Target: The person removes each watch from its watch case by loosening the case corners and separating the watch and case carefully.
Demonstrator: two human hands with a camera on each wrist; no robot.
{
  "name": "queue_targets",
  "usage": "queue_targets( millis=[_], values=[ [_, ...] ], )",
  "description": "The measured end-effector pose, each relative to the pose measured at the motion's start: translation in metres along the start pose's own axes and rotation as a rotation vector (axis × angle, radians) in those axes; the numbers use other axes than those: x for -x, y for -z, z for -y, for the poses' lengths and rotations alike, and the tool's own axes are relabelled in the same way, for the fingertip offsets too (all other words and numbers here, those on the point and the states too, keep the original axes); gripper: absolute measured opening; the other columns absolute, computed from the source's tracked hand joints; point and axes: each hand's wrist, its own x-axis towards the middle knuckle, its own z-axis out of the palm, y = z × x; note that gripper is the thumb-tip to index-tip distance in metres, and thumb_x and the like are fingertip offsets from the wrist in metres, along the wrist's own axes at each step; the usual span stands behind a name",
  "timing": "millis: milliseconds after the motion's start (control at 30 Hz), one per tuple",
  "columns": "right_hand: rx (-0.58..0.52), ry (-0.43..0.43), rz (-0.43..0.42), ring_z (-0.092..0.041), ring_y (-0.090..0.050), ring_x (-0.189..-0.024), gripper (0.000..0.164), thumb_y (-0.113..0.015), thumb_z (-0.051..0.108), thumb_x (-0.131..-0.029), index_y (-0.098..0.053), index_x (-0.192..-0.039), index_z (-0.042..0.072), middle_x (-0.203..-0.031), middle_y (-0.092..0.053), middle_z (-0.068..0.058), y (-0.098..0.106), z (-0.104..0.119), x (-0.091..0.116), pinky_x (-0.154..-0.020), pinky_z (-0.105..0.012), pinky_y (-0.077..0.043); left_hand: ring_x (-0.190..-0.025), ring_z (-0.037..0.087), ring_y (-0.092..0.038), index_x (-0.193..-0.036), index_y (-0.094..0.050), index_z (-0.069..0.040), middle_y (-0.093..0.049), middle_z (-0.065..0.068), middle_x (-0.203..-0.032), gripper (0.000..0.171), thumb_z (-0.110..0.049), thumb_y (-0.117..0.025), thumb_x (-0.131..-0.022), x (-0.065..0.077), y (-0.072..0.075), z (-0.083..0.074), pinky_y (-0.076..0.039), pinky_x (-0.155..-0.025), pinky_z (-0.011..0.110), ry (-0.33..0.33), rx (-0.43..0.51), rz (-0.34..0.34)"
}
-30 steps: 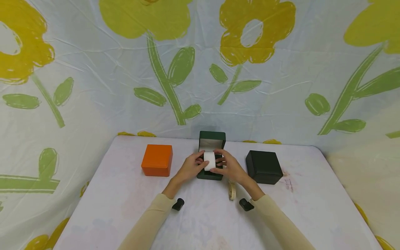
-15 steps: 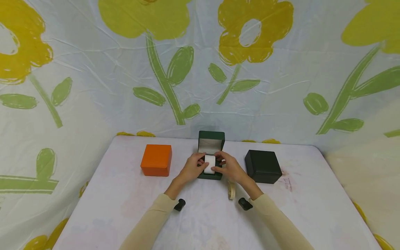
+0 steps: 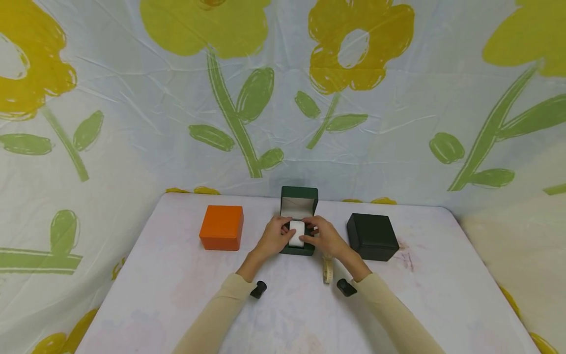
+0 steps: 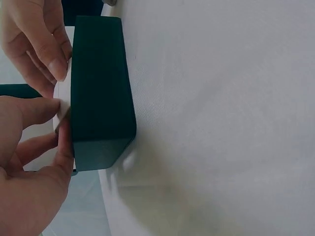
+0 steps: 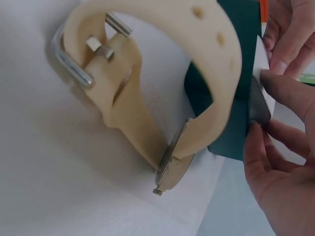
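Note:
In the head view a green watch box stands at the table's far middle, its lid raised. A white watch cushion sits in its base, and both wrist views show the cushion's top sticking up past the rim. From the left side my left hand pinches the cushion between thumb and fingers. My right hand pinches the opposite side. Below the right hand, a watch with a cream strap lies on its side, buckled into a loop; the watch looms close in the right wrist view.
An orange box stands left of the green one, and a black box stands to its right; both lids are down. A flowered cloth hangs behind the table. Small black cameras sit at the wrists.
The white cushion has gone down a little into the green box, with both hands following it. The left forearm has shifted slightly rightward. The watch and the other boxes stayed put.

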Motion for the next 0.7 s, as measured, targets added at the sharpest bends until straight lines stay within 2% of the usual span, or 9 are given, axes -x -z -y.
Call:
queue_targets(
  millis=[100,267,467,600,700],
  values=[
    [0.013,0.008,0.007,-0.042,-0.061,-0.108,0.050,-0.077,0.004,-0.092,-0.057,-0.132,-0.016,-0.118,-0.060,-0.028,0.000,0.000,-0.001,-0.092,-0.053,-0.055,-0.082,0.021,-0.062,-0.130,-0.062,0.014,-0.058,0.021,-0.107,0.040,-0.003,-0.071,-0.095,-0.001,-0.001,-0.001,-0.054,-0.069,0.026,0.013,-0.013,-0.011],
    [0.016,0.011,-0.008,-0.041,-0.061,-0.108,0.046,-0.076,0.004,-0.093,-0.056,-0.131,-0.014,-0.121,-0.059,-0.029,-0.001,0.000,-0.001,-0.092,-0.053,-0.055,-0.076,0.015,-0.056,-0.126,-0.066,0.010,-0.060,0.018,-0.104,0.036,-0.005,-0.073,-0.094,-0.003,-0.002,-0.001,-0.049,-0.065,0.024,0.037,-0.043,-0.044],
    [0.006,0.026,-0.042,-0.042,-0.062,-0.105,0.038,-0.074,0.002,-0.094,-0.059,-0.125,-0.014,-0.118,-0.060,-0.028,-0.003,0.000,0.000,-0.091,-0.054,-0.055,-0.070,0.014,-0.058,-0.115,-0.070,0.009,-0.066,0.017,-0.098,0.027,-0.003,-0.075,-0.091,-0.004,-0.005,-0.004,-0.051,-0.064,0.025,0.030,-0.050,-0.124],
    [0.026,0.037,-0.044,-0.041,-0.062,-0.103,0.036,-0.073,0.003,-0.095,-0.060,-0.124,-0.015,-0.115,-0.060,-0.028,-0.003,0.000,-0.002,-0.089,-0.051,-0.056,-0.071,0.016,-0.061,-0.111,-0.072,0.009,-0.069,0.017,-0.095,0.024,-0.003,-0.077,-0.090,-0.007,-0.007,-0.008,-0.053,-0.065,0.027,0.076,-0.037,-0.163],
    [0.038,0.035,-0.038,-0.040,-0.063,-0.102,0.036,-0.072,0.003,-0.095,-0.061,-0.124,-0.015,-0.114,-0.060,-0.027,-0.003,0.000,-0.002,-0.088,-0.049,-0.057,-0.075,0.020,-0.063,-0.111,-0.072,0.009,-0.069,0.017,-0.095,0.024,-0.003,-0.076,-0.090,-0.008,-0.007,-0.012,-0.055,-0.069,0.031,0.118,-0.036,-0.166]
  ],
)
